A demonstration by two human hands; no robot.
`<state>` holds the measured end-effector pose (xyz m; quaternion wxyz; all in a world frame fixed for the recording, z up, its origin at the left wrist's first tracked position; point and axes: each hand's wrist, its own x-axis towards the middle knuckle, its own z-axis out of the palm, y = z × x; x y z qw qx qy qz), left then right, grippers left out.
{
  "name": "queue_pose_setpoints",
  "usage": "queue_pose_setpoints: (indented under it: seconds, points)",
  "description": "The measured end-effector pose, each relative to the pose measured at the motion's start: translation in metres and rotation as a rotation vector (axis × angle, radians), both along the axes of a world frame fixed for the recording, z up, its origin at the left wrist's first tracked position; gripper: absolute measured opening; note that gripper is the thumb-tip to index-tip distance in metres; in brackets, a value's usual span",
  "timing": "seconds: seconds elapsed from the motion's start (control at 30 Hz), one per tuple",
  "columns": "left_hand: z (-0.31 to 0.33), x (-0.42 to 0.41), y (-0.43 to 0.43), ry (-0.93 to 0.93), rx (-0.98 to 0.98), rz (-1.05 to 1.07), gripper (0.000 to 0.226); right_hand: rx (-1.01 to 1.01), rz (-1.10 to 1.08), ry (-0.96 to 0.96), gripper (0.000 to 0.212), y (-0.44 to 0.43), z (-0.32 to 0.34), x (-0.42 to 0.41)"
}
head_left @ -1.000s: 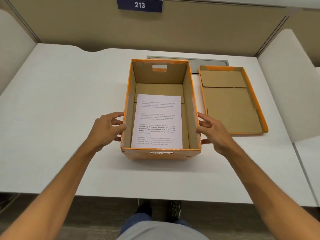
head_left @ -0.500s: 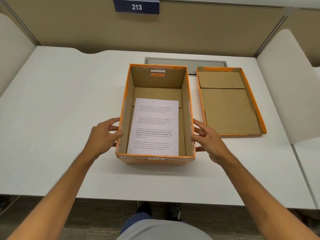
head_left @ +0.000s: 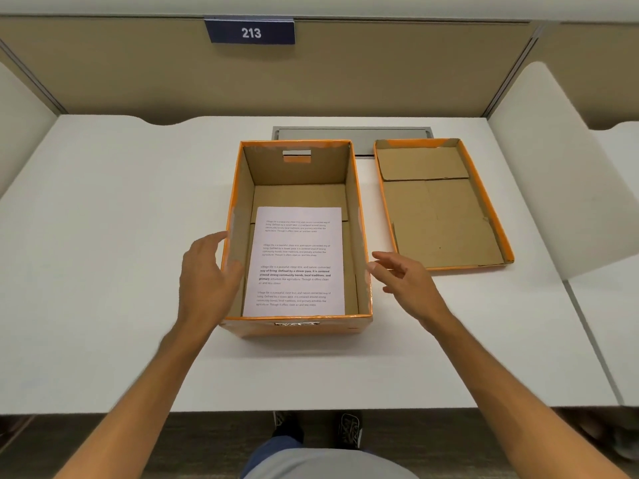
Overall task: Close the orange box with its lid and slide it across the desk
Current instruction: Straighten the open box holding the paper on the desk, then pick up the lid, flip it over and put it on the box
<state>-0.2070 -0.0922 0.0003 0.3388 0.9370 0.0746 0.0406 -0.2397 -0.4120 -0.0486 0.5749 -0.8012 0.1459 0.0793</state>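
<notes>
Well, the lid (head_left: 439, 205) lies upturned just right of the open orange box (head_left: 297, 326), long axis running away; the empty, spread right hand (head_left: 406, 281) is nearer than the loose, empty left hand (head_left: 207, 274).

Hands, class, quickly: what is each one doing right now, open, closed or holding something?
Left hand: open, fingers against the orange box's left wall, not gripping.
Right hand: open, empty, just right of the box.

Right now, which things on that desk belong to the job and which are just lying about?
For the job: orange box, its lid, left hand, right hand, desk.

Just there: printed sheet inside the box, number sign, grey panel.
</notes>
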Motion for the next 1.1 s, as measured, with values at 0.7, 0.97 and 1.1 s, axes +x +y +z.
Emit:
queue_pose_setpoints:
  seconds: [0.7,0.97,1.1]
  points:
    - [-0.042,-0.047,-0.274,0.176,-0.448,-0.456,0.044,-0.597,-0.065,-0.138,0.030,-0.141,-0.029,-0.037]
    - [-0.094,-0.006,-0.302,0.470,-0.421,-0.114,0.068,-0.977,0.105,-0.123,0.042,-0.186,-0.058,-0.014]
    - [-0.106,0.012,-0.308,0.536,-0.464,-0.025,0.058,-1.129,0.255,-0.081,0.032,-0.190,-0.069,-0.004]
